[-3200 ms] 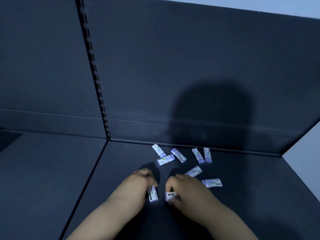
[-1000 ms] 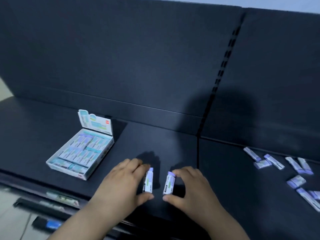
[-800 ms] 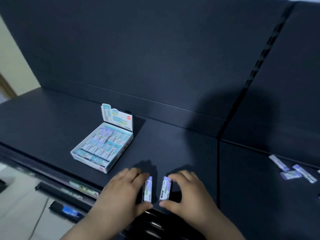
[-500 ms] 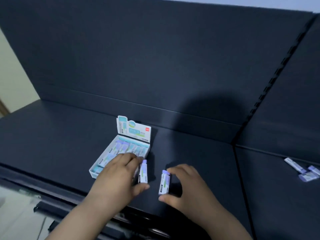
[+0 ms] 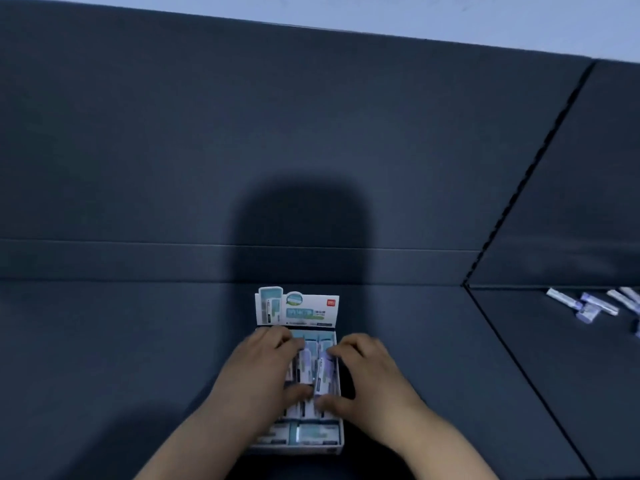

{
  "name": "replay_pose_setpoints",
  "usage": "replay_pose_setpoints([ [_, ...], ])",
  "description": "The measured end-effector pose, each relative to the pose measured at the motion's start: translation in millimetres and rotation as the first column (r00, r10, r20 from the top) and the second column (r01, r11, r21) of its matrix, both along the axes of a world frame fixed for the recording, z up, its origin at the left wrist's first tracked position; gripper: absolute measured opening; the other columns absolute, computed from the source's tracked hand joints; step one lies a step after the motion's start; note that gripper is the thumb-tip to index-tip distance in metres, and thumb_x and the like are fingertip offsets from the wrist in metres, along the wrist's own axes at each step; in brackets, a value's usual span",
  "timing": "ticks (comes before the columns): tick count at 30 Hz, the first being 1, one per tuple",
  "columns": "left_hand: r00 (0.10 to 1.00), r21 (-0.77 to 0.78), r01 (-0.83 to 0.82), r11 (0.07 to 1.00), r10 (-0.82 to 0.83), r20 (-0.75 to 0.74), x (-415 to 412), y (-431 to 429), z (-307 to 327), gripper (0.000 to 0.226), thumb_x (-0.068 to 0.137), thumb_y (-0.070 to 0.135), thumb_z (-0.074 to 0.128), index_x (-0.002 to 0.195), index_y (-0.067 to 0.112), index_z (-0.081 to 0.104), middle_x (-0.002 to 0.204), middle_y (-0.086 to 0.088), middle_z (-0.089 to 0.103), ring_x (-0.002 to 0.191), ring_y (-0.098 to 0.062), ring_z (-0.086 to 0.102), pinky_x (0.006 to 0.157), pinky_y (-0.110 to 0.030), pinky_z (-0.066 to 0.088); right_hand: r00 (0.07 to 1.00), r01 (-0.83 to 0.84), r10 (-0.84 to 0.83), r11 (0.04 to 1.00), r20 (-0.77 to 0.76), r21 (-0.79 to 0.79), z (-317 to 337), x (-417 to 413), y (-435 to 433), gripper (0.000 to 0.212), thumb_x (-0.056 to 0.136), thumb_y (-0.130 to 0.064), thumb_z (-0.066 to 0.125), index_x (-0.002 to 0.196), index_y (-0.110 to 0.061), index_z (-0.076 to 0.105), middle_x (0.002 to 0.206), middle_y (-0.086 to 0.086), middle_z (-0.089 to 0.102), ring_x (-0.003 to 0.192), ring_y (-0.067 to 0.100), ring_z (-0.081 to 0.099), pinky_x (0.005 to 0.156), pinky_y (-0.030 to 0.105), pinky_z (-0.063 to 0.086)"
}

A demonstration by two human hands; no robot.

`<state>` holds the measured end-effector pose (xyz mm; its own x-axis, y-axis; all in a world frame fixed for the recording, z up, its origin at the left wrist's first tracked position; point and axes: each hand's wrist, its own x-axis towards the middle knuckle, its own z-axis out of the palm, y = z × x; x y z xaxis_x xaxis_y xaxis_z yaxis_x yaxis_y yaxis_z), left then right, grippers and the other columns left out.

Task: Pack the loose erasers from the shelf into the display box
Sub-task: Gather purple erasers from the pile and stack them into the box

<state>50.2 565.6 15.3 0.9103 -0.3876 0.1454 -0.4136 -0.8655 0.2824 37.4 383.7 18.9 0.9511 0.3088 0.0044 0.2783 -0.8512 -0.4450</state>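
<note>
The white display box (image 5: 313, 446) with its lid flap (image 5: 297, 308) standing up sits on the dark shelf, straight in front of me. Packed erasers fill it in rows. My left hand (image 5: 258, 379) is over the box and pinches one wrapped eraser (image 5: 306, 367) between thumb and fingers. My right hand (image 5: 372, 379) pinches a second eraser (image 5: 323, 374) beside it, over the box's right side. Both erasers hang just above or touch the packed rows; I cannot tell which. Several loose erasers (image 5: 588, 306) lie far right on the adjoining shelf.
The dark shelf surface (image 5: 121, 358) stretches left and right of the box. A back panel (image 5: 242, 150) rises behind it. A slotted upright (image 5: 519, 188) and a seam separate this shelf from the right one.
Both hands carried their erasers from the right shelf leftward to the box and now hold them over it. The view swung to centre on the box.
</note>
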Motion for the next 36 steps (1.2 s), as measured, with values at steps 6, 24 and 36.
replay_pose_setpoints([
  [6, 0.998, -0.023, 0.063, 0.998, -0.062, 0.02, -2.0, 21.7, -1.6, 0.071, 0.081, 0.061, 0.053, 0.142, 0.031, 0.033, 0.132, 0.015, 0.037, 0.123, -0.006, 0.031, 0.103, -0.021, 0.029, 0.998, 0.056, -0.055, 0.998, 0.02, -0.022, 7.8, 7.4, 12.2, 0.075, 0.073, -0.054, 0.067, 0.137, -0.031, 0.035, 0.133, -0.013, 0.028, 0.124, 0.008, 0.024, 0.105, 0.02, 0.024],
  [24, 0.966, -0.009, 0.142, 0.99, -0.137, 0.221, -23.6, -32.4, -4.2, 0.058, 0.056, 0.047, 0.081, 0.106, 0.02, 0.069, 0.093, 0.008, 0.063, 0.085, -0.013, 0.062, 0.072, -0.024, 0.052, 0.988, 0.104, -0.1, 0.994, 0.118, -0.027, 9.2, -29.3, -28.1, 0.07, 0.08, -0.059, 0.056, 0.141, -0.032, 0.031, 0.136, -0.015, 0.029, 0.127, 0.004, 0.023, 0.107, 0.015, 0.017],
  [36, 0.985, 0.132, -0.007, 0.991, -0.016, 0.171, -45.7, -176.9, -3.0, 0.062, 0.039, 0.046, 0.087, 0.09, 0.014, 0.074, 0.079, -0.001, 0.065, 0.076, -0.021, 0.065, 0.088, -0.037, 0.051, 0.994, 0.102, -0.087, 0.962, 0.07, -0.255, 10.5, -47.9, -167.0, 0.072, 0.087, -0.059, 0.044, 0.146, -0.024, 0.021, 0.144, -0.008, 0.028, 0.134, 0.012, 0.019, 0.113, 0.023, 0.018],
])
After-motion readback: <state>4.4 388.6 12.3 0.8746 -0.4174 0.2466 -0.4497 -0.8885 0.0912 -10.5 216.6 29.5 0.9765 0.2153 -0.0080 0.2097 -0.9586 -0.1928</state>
